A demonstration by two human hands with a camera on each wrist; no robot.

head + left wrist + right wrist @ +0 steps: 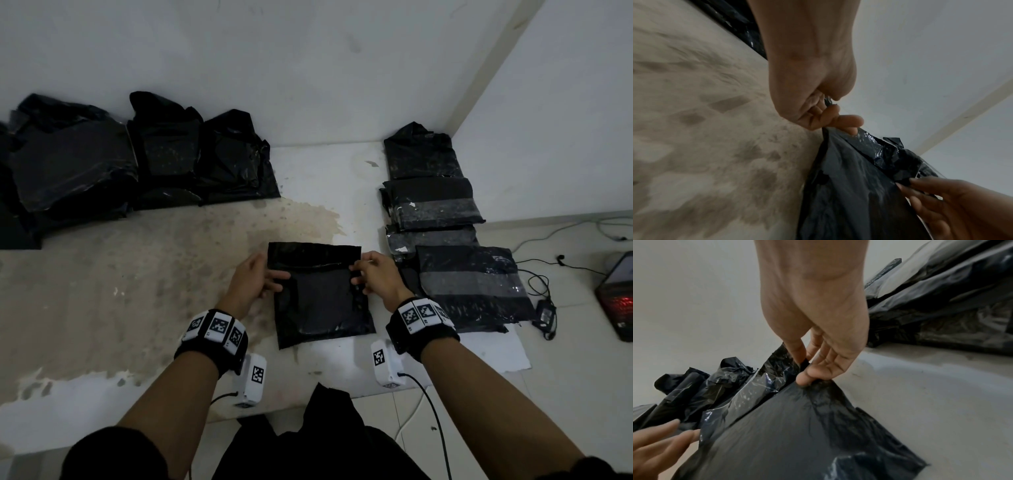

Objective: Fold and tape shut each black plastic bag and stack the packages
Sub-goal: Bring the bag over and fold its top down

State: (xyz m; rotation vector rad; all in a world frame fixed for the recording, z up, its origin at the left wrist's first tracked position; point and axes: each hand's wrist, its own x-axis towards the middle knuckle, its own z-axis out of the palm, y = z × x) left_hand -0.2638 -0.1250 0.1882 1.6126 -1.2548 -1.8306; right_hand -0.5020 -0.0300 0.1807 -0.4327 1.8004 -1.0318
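Note:
A black plastic bag [320, 294] lies flat on the stained surface between my hands, its top flap [313, 253] standing past a crease. My left hand [255, 277] pinches the bag's left edge near the crease; the left wrist view shows the left hand [830, 116] with its fingers curled on the plastic of the bag [849, 186]. My right hand [368, 274] pinches the right edge, thumb and finger closed on the flap; in the right wrist view the right hand [807, 368] holds the bag [797, 426] the same way.
Several loose black bags [137, 161] are heaped at the back left against the wall. Taped packages [459, 274] lie overlapping in a row on the right. Cables and a power adapter [546, 313] lie on the tiled floor at far right, beside a dark device [616, 298].

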